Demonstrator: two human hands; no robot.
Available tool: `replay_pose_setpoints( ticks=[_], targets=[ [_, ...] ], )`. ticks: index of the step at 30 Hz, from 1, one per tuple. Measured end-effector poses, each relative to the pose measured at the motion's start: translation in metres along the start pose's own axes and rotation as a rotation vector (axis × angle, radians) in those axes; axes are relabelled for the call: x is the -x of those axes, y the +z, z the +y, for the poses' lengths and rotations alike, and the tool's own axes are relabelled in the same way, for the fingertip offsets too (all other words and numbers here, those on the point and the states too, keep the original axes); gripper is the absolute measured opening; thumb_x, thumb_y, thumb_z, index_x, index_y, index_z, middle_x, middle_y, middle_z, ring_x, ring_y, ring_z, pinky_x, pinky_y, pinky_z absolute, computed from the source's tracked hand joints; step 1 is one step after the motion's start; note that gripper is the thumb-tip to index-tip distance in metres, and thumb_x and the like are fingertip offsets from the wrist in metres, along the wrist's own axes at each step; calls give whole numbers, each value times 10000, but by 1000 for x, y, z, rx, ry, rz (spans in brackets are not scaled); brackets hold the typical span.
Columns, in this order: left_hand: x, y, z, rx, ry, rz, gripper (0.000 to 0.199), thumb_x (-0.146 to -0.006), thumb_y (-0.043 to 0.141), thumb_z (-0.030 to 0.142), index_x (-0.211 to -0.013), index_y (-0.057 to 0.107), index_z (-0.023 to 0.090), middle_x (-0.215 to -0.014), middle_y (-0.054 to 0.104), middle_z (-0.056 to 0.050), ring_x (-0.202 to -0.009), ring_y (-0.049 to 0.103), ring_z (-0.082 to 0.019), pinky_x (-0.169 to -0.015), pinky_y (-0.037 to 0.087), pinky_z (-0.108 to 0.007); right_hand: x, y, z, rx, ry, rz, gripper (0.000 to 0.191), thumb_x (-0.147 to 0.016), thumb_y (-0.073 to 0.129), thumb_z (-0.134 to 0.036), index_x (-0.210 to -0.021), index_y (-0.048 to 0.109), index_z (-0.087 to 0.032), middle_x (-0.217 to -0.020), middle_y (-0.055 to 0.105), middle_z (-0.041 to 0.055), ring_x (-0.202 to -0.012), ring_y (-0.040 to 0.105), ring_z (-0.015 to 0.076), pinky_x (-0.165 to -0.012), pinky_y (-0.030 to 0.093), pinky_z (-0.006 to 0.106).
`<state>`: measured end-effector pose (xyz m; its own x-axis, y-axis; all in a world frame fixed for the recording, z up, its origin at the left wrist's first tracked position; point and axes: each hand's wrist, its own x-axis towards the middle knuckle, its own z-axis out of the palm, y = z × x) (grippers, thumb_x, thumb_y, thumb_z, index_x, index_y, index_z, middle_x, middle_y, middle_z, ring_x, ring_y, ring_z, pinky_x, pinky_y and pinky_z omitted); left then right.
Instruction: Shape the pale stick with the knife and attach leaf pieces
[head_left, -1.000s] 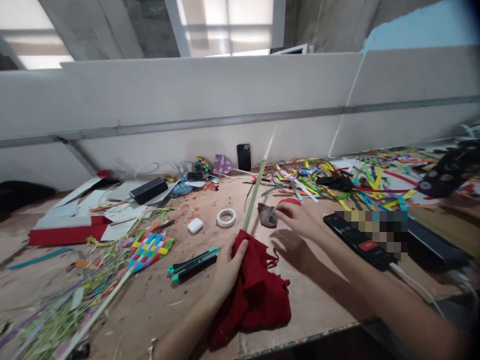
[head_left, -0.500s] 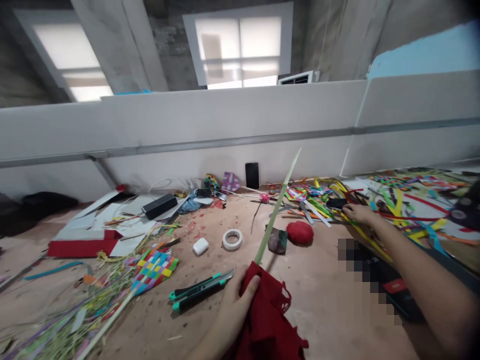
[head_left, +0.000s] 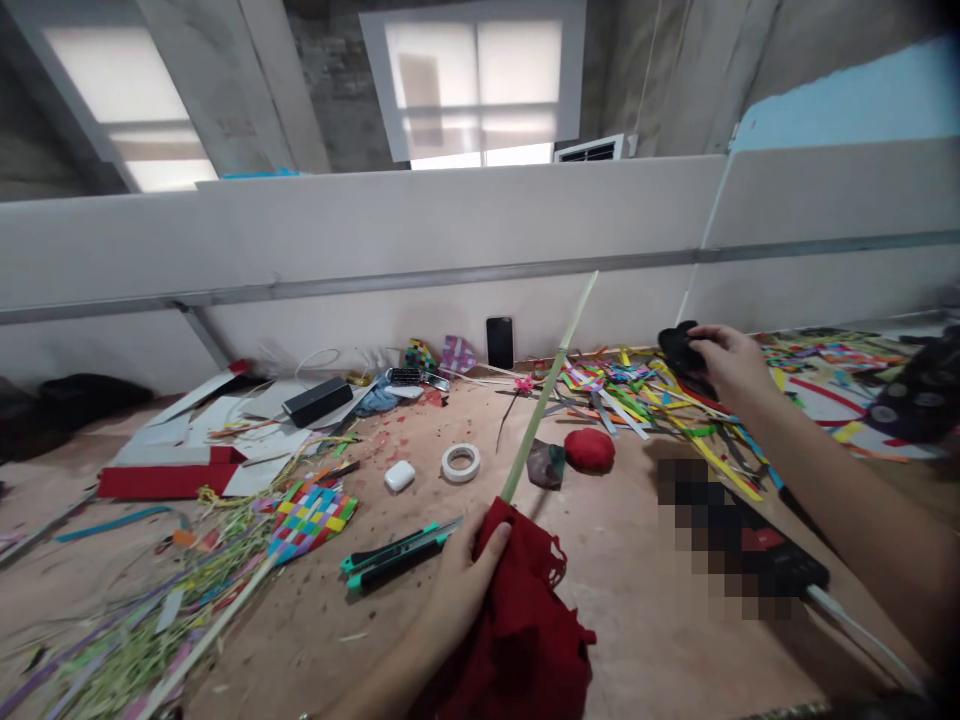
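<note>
My left hand [head_left: 469, 570] is closed around red cloth [head_left: 536, 600] at the base of a pale green bamboo strip [head_left: 541, 410]. The strip leans up and away to a narrow tip; the cloth hangs down with a frilled, cut edge. Above the heap of coloured strips [head_left: 622, 385] at the right, my right hand [head_left: 731, 365] pinches a black, floppy, cloth-like piece [head_left: 682, 352] with rounded lobes. What exactly this piece is, I cannot make out. A red rounded pad [head_left: 589, 451] and a dark patterned piece [head_left: 546, 466] lie beyond the left hand.
Utility knives [head_left: 401, 556], a tape roll [head_left: 460, 463] and a white case [head_left: 399, 476] lie left of centre. A woven colourful piece on a stick [head_left: 311, 522] rests at left. A phone [head_left: 500, 343] leans on the back panel. A power strip [head_left: 787, 565] lies at right.
My right hand has lifted from the strips with the black piece in its fingers and moved slightly away from me. The left hand keeps its hold on the red cloth and strip.
</note>
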<state>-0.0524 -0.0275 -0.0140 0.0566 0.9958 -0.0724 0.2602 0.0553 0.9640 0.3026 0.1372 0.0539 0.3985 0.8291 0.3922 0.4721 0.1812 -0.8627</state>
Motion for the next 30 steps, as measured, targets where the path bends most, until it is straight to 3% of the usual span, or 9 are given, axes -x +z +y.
replay_pose_setpoints(
  ticks=[3,8,12,15,18,23,26,28,30],
  targets=[
    [3,1,1,-24,28,-27,448,-784,485,469,-1121,558,183,-1199,563,-46,-1117,502,-193,-996,369,-307,42,32,-33,-230,37,-77,274,-635,487,-361,-846,402,-209,-875,531,28,-737,546,121,-585,456,233],
    [7,2,2,-144,85,-56,441,-794,468,461,-1129,552,187,-1192,570,-48,-1100,513,-198,-977,375,-314,120,91,-69,-912,362,-249,239,-621,516,-291,-803,379,-218,-851,574,-5,-790,583,130,-663,510,267],
    [6,-1,1,-266,166,-16,389,-811,440,444,-1081,579,200,-1144,599,-48,-1055,537,-204,-949,381,-314,143,108,-72,-1247,514,-185,125,-658,440,-207,-781,424,-213,-765,587,-18,-734,597,89,-755,517,256],
    [5,-3,0,-346,204,-26,401,-817,416,457,-1083,579,204,-1096,620,-65,-1003,559,-222,-898,401,-322,146,110,-66,-1255,542,-121,207,-638,525,-148,-815,460,-233,-760,592,-55,-694,590,50,-710,518,176],
    [6,-5,-1,-461,203,-7,415,-815,404,478,-1069,583,203,-1021,646,-85,-929,585,-235,-836,417,-321,147,109,-61,-1220,533,-142,260,-627,604,-167,-847,492,-246,-777,593,-61,-704,586,42,-639,516,128],
    [8,-6,4,-677,216,-4,350,-830,379,448,-960,610,220,-875,673,-71,-811,616,-221,-690,419,-259,146,105,-57,-1141,652,-120,263,-552,639,-115,-769,529,-215,-745,591,-32,-668,579,67,-538,512,132],
    [8,-7,5,-756,228,6,359,-845,344,448,-963,603,230,-822,674,-58,-740,624,-208,-624,407,-242,154,109,-60,-1114,671,-105,281,-505,627,-87,-738,540,-219,-747,599,-35,-669,580,72,-557,517,151],
    [6,-8,3,-767,233,20,378,-854,320,454,-1002,588,232,-848,675,-57,-762,631,-210,-635,421,-248,170,116,-62,-1077,634,-180,281,-490,620,-106,-745,561,-207,-750,611,-25,-638,573,75,-535,506,162],
    [3,-9,0,-778,215,40,392,-863,303,440,-1049,565,216,-916,671,-68,-821,631,-222,-682,438,-269,192,127,-64,-978,593,-350,290,-485,626,-145,-771,586,-169,-695,614,-6,-525,529,69,-425,438,156]
  ],
)
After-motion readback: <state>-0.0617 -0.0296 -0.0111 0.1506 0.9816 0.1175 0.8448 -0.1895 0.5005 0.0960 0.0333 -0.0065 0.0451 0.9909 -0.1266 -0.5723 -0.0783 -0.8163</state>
